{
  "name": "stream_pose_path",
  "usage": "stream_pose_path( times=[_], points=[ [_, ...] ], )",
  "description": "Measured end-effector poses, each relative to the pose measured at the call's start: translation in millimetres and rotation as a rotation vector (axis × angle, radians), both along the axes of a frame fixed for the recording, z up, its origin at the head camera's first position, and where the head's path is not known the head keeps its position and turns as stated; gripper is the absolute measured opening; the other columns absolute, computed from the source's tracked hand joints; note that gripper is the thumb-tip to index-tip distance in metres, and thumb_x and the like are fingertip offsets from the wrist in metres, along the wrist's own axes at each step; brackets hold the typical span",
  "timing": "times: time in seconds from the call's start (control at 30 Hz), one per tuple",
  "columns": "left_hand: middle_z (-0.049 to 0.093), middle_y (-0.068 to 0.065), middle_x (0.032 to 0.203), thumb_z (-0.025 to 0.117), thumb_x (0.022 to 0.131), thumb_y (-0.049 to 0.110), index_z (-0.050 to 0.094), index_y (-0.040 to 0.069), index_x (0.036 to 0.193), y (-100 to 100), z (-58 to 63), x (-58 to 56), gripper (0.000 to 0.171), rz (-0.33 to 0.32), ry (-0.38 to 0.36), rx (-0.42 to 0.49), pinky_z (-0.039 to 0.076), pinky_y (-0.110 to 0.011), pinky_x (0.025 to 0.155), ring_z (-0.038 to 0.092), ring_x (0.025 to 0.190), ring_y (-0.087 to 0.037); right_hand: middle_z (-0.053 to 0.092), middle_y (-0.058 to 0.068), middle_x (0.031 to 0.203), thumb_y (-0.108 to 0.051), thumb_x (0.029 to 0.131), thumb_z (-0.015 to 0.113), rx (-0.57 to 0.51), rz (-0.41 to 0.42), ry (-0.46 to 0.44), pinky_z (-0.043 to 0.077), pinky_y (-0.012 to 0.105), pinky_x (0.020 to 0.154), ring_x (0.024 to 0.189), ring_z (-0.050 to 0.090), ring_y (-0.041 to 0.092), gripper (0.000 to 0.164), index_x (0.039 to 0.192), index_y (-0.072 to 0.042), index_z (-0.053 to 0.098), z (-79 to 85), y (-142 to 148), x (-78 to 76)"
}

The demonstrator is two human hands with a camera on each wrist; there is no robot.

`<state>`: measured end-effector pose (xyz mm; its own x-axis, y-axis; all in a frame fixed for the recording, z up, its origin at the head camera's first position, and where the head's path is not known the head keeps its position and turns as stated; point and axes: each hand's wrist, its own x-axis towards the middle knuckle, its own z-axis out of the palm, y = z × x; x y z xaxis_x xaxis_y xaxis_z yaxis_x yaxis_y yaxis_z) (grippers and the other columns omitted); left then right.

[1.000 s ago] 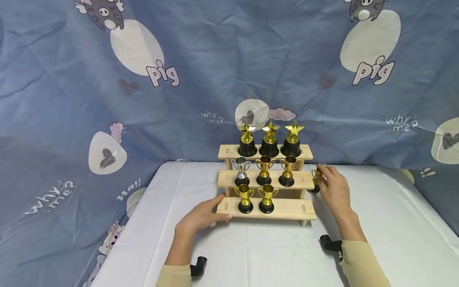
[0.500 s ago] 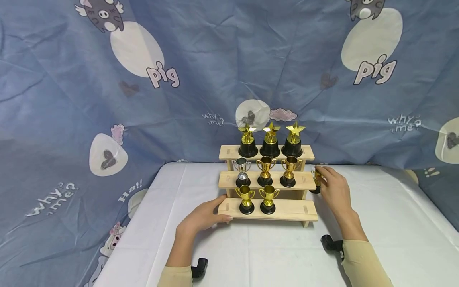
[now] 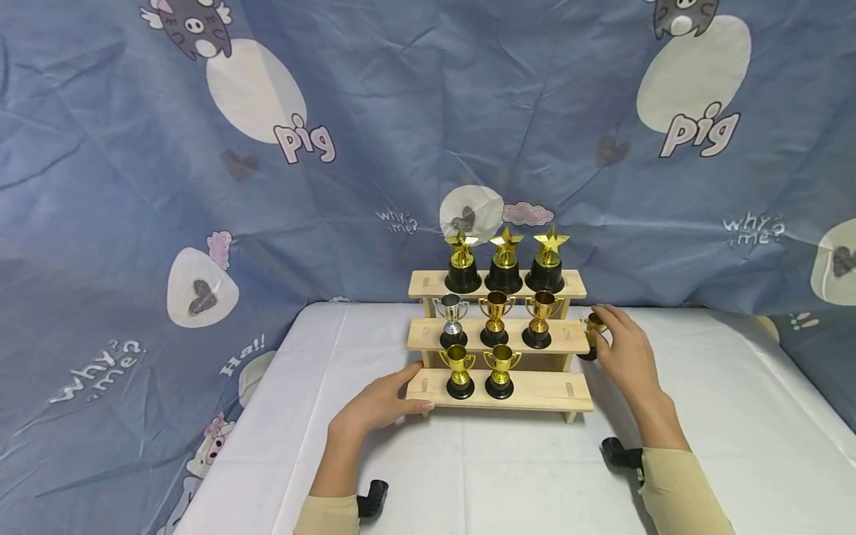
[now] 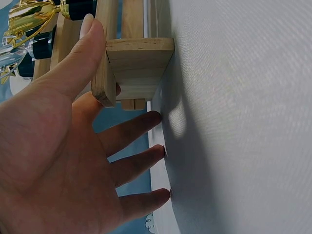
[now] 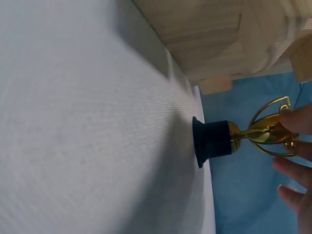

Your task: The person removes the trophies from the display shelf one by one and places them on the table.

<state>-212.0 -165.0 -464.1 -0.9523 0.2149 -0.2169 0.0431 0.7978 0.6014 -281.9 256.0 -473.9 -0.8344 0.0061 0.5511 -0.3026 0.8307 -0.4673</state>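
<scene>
My left hand (image 3: 376,401) grips the left end of the lowest shelf of a three-tier wooden display stand (image 3: 531,386). In the left wrist view its thumb lies along the shelf edge, index finger around the end, other fingers spread with tips at the cloth. My right hand (image 3: 627,357) is beside the stand's right end, thumb and fingers at the cup of a small gold trophy (image 5: 268,130). That trophy's black base (image 5: 214,139) stands upright on the tablecloth; the fingers partly cover the cup's rim.
Star trophies (image 3: 505,260) line the top shelf. The middle one bears a silver trophy cup (image 3: 452,319) and two bronze-gold cups (image 3: 495,316). Two gold trophy cups (image 3: 499,369) occupy the lowest shelf's left and middle. A blue patterned curtain (image 3: 374,148) hangs behind the white-covered table (image 3: 495,475).
My right fingers have shifted slightly up and right around the trophy, so more of its cup shows in the head view. The left hand and the stand keep their places.
</scene>
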Motion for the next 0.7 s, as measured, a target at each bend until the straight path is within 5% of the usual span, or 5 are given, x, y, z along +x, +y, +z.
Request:
stream_pose_path(
  times=[0.33, 0.7],
  points=[
    [0.044, -0.008, 0.156, 0.071, 0.081, 0.062, 0.036, 0.027, 0.155, -0.2, -1.7, 2.4, 0.089, -0.009, 0.001, -0.003, 0.035, -0.057, 0.116, 0.041, 0.143, -0.036, 0.059, 0.024, 0.134, 0.000, 0.089, 0.066, -0.055, -0.002, 0.018, 0.041, 0.061, 0.102, 0.123, 0.053, 0.047, 0.047, 0.135, -0.004, 0.059, 9.0, 1.5, 9.7],
    [0.043, -0.005, 0.157, 0.070, 0.083, 0.061, 0.035, 0.026, 0.155, -2.2, -0.6, -1.4, 0.088, -0.028, 0.022, -0.014, 0.034, -0.054, 0.117, 0.041, 0.144, -0.032, 0.064, 0.022, 0.127, -0.008, 0.092, 0.068, -0.083, -0.015, 0.041, 0.041, 0.061, 0.099, 0.119, 0.056, 0.045, 0.039, 0.131, -0.005, 0.063, 38.2, -4.7, 23.1]
  ],
)
